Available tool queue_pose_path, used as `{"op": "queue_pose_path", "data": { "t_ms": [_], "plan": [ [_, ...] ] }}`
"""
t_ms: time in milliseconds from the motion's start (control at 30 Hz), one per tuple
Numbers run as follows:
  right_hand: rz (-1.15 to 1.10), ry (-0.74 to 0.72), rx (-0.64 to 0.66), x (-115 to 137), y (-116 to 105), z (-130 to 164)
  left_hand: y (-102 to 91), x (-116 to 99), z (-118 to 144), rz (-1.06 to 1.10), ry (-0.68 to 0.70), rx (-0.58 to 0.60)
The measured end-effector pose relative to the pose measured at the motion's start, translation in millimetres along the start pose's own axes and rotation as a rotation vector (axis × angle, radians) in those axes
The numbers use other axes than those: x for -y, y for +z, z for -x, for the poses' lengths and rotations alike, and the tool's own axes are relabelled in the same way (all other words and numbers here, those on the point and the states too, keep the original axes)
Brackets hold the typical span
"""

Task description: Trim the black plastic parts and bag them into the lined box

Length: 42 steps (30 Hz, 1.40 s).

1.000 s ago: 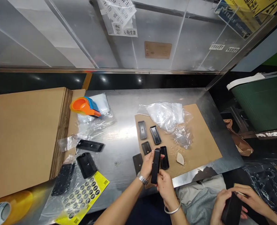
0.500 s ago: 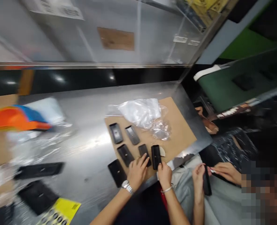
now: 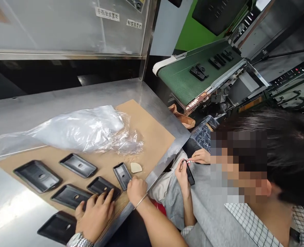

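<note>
The left hand (image 3: 95,214), with a watch (image 3: 80,240) at the wrist, lies palm down over the black trays. Its fingers are extended and spread wide; the fingertips reach over the middle tray (image 3: 100,185), and the thumb is at the edge of the tray to its left (image 3: 71,196). The right hand (image 3: 137,190), with a bangle (image 3: 140,201) at the wrist, has its fingers curled narrow against the near end of the small tray (image 3: 121,174); whether they grip it cannot be told.

Two further trays, the far-left tray (image 3: 37,175) and the far-middle tray (image 3: 78,165), lie face up on the cardboard sheet (image 3: 152,137), which covers part of the metal tabletop (image 3: 164,103). The nearest tray (image 3: 55,226) sits at the sheet's edge, partly hidden by the left hand. A cream-coloured piece (image 3: 136,167) lies just beside the small tray. Beyond the trays rests a clear plastic bag (image 3: 82,128). At right, a co-worker (image 3: 213,206) holds a black part (image 3: 190,175) in both hands.
</note>
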State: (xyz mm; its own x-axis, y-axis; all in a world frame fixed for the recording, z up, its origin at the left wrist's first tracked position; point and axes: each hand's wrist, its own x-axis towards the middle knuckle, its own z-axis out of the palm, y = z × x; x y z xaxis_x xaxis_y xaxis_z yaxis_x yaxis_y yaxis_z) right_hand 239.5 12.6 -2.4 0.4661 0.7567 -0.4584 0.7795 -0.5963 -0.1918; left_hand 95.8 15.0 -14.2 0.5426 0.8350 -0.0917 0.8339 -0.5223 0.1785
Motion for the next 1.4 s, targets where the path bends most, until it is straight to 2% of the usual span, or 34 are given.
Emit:
{"op": "queue_pose_path", "data": {
  "t_ms": [133,300,467,633,767,867,967,1067,1167,1233,1300,1400],
  "plan": [
    [-0.033,-0.003,0.008,0,8,-2,-4.4,-6,2,0.045,0.012,-0.085],
    [-0.077,0.004,0.009,-5,13,-2,-3.9,-11,11,0.176,0.112,-0.136],
    [-0.128,-0.003,0.009,-11,14,-1,3.1,-19,23,0.309,0.145,-0.135],
    [-0.173,-0.013,0.011,-13,12,1,11.9,-24,34,0.355,0.178,-0.114],
    [-0.190,-0.001,-0.003,-13,5,7,16.1,-26,41,0.382,0.154,-0.109],
    [-0.276,-0.036,-0.100,-16,-10,19,17.9,-27,43,0.407,0.126,-0.118],
    [-0.437,-0.124,-0.334,-29,-36,38,17.3,-28,42,0.449,0.106,-0.127],
    [-0.472,-0.097,-0.583,-58,-63,61,12.8,-32,38,0.525,0.101,-0.121],
    [-0.332,-0.030,-0.756,-97,-77,81,6.2,-40,32,0.623,0.084,-0.070],
    [-0.170,-0.003,-0.771,-119,-78,87,2.8,-46,28,0.697,0.056,-0.017],
    [-0.023,0.012,-0.729,-134,-76,86,0.7,-52,23,0.771,0.012,0.032],
    [0.089,0.005,-0.680,-137,-73,70,-1.0,-61,13,0.886,-0.071,0.100]
  ]
}}
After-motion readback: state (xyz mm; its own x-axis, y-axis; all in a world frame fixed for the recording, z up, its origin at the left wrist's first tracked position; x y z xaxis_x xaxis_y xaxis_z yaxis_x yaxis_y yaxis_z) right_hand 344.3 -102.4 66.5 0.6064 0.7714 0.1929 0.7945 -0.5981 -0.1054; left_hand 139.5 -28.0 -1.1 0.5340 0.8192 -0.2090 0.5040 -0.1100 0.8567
